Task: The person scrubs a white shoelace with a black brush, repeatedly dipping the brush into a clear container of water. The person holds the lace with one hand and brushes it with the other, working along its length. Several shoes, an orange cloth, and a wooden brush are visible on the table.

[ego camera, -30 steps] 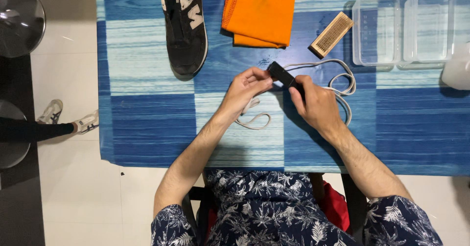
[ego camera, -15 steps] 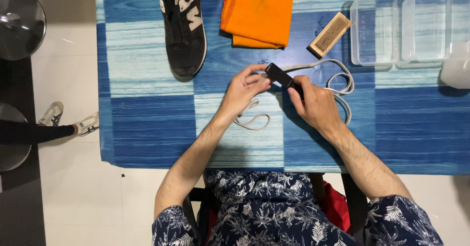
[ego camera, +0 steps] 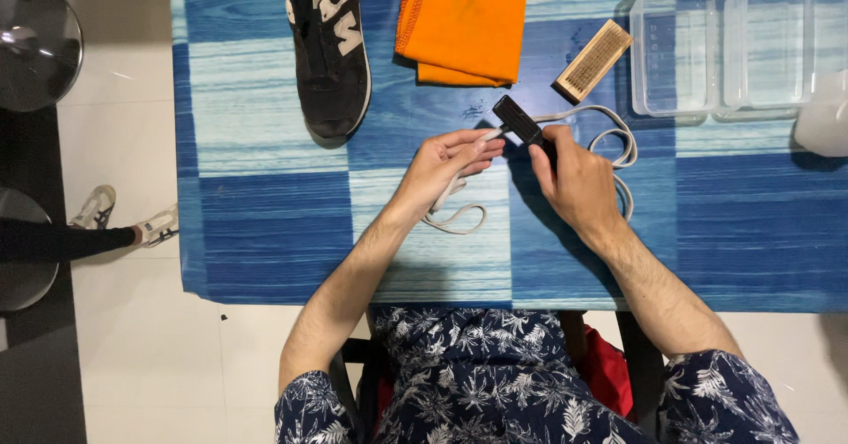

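The right hand (ego camera: 574,174) grips the handle of a small black brush (ego camera: 518,121), whose long axis slants up and to the left, away from the wrist, with the head just above the fingers. The left hand (ego camera: 446,166) pinches a white shoelace (ego camera: 459,223) between thumb and fingertips, holding its end directly under the brush head; the two hands nearly meet, and the left lies slightly nearer the lace. The lace is soft and flat, looping loosely on the blue striped tablecloth (ego camera: 265,214) below the left hand and again to the right of the right hand. Farther out lie a black suede-like sneaker (ego camera: 331,51) without laces, a folded orange cloth (ego camera: 464,20), a wooden bristle brush (ego camera: 594,60) and clear plastic containers (ego camera: 733,37).
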